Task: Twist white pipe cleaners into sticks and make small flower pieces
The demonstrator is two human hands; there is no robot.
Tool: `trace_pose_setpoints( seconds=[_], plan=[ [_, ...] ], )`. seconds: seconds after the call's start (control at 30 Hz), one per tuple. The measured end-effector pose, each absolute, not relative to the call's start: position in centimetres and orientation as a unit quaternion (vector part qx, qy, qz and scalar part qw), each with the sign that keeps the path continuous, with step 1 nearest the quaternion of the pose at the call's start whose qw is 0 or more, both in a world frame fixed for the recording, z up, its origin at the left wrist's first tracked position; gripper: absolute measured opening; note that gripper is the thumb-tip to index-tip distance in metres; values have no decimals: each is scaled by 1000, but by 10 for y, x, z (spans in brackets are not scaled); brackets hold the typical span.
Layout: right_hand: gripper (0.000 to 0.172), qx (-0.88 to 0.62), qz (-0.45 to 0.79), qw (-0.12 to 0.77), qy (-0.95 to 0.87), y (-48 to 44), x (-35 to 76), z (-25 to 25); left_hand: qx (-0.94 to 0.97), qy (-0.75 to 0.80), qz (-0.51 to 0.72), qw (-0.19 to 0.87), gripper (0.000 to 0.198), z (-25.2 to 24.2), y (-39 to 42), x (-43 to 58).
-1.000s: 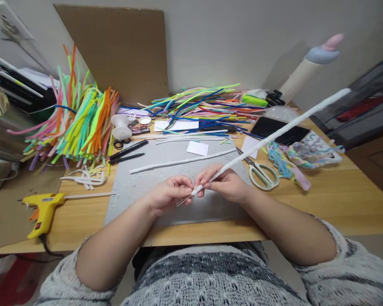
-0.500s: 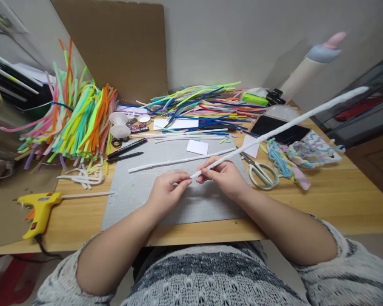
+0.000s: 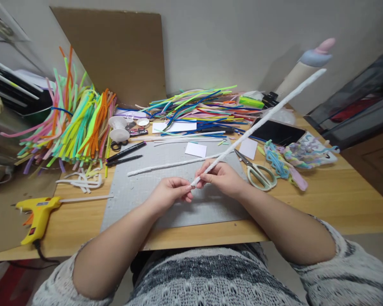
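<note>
A long white pipe cleaner (image 3: 258, 123) slants up to the right from between my hands. My right hand (image 3: 221, 177) pinches it a little above its lower end. At that lower tip, my left hand (image 3: 172, 193) closes thumb and fingers on it. A second white pipe cleaner (image 3: 166, 166) lies on the grey cutting mat (image 3: 127, 204) behind my hands, its right part passing behind the held one. Scissors (image 3: 260, 175) with pale handles rest just right of my right hand. A small white card (image 3: 195, 149) lies on the mat's far part.
At the left are a yellow glue gun (image 3: 40, 214), short white pieces (image 3: 84, 179) and a bundle of coloured pipe cleaners (image 3: 79, 127). Black pens (image 3: 126, 154) lie by the mat. Loose pipe cleaners (image 3: 198, 104) lie along the wall; a phone (image 3: 277, 131) is at right.
The held pipe cleaner has swung to a steeper angle, its far end moving left and up. The fingers of my left hand have shifted at its lower tip. The view has moved slightly.
</note>
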State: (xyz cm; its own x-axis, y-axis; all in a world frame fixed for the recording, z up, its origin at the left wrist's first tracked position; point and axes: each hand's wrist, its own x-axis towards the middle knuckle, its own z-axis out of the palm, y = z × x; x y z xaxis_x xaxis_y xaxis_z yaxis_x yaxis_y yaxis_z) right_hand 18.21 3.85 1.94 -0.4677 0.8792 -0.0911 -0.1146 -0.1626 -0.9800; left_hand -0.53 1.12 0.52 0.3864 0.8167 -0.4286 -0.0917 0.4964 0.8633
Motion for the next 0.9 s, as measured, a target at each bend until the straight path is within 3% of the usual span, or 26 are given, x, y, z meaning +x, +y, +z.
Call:
trace_pose_setpoints(
  seconds=[0.47,0.63,0.77,0.9],
  plan=[
    [28,-372,655,329,-570,40,183,16,450,457,276,716,28,6,10,-4],
    [27,-329,580,358,-654,43,179,33,424,419,356,719,29,15,9,-8],
    [26,-362,441,363,-737,75,174,44,362,436,461,683,29,20,15,-15],
    [14,-425,184,265,-846,134,155,36,285,485,566,604,27,18,28,-26]
  ],
)
